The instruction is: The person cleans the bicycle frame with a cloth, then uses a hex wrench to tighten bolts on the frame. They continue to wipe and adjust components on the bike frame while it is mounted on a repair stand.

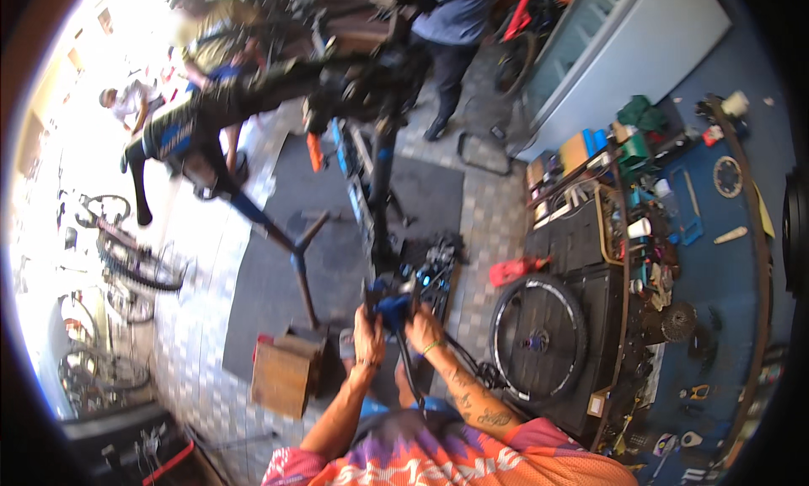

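Observation:
My left hand and my right hand are in front of my body, one on each side of a blue and black bicycle part. Fingers of both hands are closed around its sides; its exact kind is too blurred to tell. A dark tube runs down from it between my forearms. Just beyond the hands rises the black arm of a repair stand, whose blue and brown legs stand on a dark mat. A blue and black bicycle frame lies behind the part.
To the right, a wheel leans on a black cabinet, near a red container. A blue workbench carries many tools. A cardboard box stands at left on the mat. Other people are farther off, with parked bicycles at left.

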`<state>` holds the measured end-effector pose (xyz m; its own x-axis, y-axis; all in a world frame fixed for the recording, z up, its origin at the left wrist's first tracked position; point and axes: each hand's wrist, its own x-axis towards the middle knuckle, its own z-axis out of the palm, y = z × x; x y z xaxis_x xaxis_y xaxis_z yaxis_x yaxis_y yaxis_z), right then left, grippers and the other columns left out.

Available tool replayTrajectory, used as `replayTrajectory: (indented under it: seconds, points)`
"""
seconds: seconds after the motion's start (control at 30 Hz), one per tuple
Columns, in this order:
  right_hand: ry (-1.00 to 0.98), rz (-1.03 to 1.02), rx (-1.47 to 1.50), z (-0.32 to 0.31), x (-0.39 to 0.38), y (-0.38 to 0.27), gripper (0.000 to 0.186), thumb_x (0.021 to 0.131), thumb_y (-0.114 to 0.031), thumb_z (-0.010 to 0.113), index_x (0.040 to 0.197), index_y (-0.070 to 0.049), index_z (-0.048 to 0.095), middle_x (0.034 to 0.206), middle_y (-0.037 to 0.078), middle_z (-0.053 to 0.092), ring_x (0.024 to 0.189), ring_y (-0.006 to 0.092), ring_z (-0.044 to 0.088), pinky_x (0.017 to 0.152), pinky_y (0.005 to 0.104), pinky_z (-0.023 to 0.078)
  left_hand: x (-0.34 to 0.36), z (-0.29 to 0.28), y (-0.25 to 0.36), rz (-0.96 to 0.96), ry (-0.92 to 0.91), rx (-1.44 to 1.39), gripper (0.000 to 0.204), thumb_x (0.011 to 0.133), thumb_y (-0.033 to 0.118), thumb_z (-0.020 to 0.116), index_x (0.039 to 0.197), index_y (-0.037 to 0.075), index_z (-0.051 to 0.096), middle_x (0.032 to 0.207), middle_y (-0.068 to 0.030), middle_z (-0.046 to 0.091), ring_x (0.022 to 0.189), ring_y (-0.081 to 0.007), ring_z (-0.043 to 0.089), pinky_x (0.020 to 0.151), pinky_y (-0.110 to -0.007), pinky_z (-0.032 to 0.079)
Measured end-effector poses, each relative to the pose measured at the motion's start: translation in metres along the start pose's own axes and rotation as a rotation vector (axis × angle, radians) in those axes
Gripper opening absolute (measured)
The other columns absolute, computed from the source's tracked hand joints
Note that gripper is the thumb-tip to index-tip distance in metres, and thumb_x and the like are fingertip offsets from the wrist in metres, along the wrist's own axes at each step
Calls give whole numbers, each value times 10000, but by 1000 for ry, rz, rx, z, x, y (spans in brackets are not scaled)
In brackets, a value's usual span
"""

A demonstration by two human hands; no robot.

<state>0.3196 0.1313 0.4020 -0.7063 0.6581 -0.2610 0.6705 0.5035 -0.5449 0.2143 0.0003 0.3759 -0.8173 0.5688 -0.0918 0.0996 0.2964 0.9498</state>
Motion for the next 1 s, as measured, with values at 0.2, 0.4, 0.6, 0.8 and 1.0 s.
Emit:
replayTrajectory:
  seconds: [0.2, 0.4, 0.6, 0.8, 1.0]
  points:
    - [-31, 113, 46, 55, 15, 48, 360, 891, -310, 718, 1055, 10, 720, 1024, 300, 728, 999, 496, 702, 824, 555, 573, 10, 5, -14, -7, -58, 140, 324, 1026, 118, 563, 1318, -18, 526, 1167, -314, 653, 1074, -530, 622, 881, -546, 503]
    - [-139, 159, 99, 88, 5, 74, 424, 849, -378, 752, 1129, -60, 745, 1090, 259, 741, 1011, 467, 708, 840, 513, 586, -2, 10, -67, -33, -112, 241, 488, 958, 74, 598, 1437, 40, 514, 1157, -315, 681, 1049, -528, 649, 857, -551, 522]
    - [-153, 258, 178, 39, 2, 33, 358, 859, -349, 768, 1104, -88, 770, 1107, 264, 738, 1051, 434, 716, 893, 516, 577, 7, 13, -82, -135, -68, 311, 267, 838, 109, 703, 1048, -43, 643, 865, -272, 698, 860, -477, 701, 751, -522, 544]
    - [60, 119, 223, 24, 7, 25, 381, 807, -205, 690, 1098, 38, 653, 1063, 305, 698, 1033, 482, 677, 909, 532, 556, 18, 17, -78, -258, -112, 432, 346, 819, 84, 703, 1145, -32, 705, 987, -293, 742, 951, -483, 724, 816, -496, 585]
    - [335, 54, 269, 24, 8, -21, 467, 893, -149, 671, 1332, -6, 600, 1273, 237, 670, 1197, 418, 643, 1004, 510, 538, 57, -36, -189, 218, -348, 814, 455, 869, 205, 675, 1253, -38, 675, 1119, -330, 703, 1035, -496, 695, 883, -540, 580]
